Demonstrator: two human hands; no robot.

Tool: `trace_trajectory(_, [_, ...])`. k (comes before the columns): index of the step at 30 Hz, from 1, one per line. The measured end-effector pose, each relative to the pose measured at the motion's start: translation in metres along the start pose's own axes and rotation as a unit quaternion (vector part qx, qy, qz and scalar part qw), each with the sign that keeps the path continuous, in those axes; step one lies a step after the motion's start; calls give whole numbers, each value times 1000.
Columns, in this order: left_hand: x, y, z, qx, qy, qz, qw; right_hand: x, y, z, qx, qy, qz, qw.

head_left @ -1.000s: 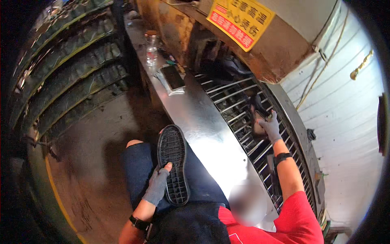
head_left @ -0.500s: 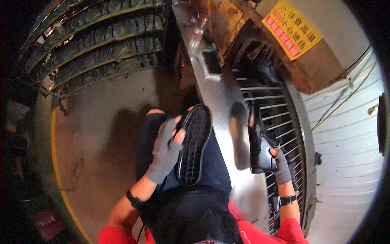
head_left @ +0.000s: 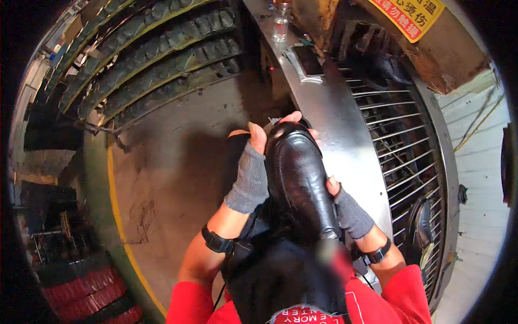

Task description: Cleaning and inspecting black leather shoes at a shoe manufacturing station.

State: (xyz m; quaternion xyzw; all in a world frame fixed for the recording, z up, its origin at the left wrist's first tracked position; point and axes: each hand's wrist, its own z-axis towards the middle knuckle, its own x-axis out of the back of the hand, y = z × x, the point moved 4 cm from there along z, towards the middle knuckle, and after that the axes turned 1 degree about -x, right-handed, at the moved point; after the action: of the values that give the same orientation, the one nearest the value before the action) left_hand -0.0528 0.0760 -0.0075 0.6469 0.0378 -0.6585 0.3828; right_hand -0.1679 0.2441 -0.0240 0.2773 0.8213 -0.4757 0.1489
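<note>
Shelves [head_left: 172, 40] at left, shoe [head_left: 299, 178] midway, bench [head_left: 337, 110] then grate [head_left: 400, 149] at right

Glossy black leather, or a close lookalike, catches the light on a smooth-topped shoe [head_left: 299, 173] framed by the matt, ribbed grey knit of a left glove [head_left: 249, 181] and a right glove [head_left: 353, 218]. A red cloth shirt [head_left: 402, 294] and a dull black fabric apron [head_left: 280, 270] show below. Alongside, a smooth metal counter [head_left: 337, 116] throws back a white glare next to a rack of shiny metal bars [head_left: 402, 128]. A clear, glassy bottle [head_left: 280, 29] gleams beyond, near a rough, brown-stained housing [head_left: 440, 62], while the floor [head_left: 183, 146] looks matt and scuffed.
</note>
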Motion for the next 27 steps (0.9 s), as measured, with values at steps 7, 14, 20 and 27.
trace_trajectory(7, [86, 7, 32, -86, 130, 563, 812, 22, -4, -6, 39, 94, 59, 993])
trace_trajectory(14, [84, 56, 25, -79, 291, 581, 756, 33, -18, -9, 39, 153, 110, 981])
trace_trajectory(20, [58, 60, 17, -47, 78, 228, 969, -3, 11, 34, -29, 9, 198, 980])
trace_trajectory(27, [27, 60, 1, 7, 26, 243, 970, -2, 44, 43, 8, -21, 74, 997])
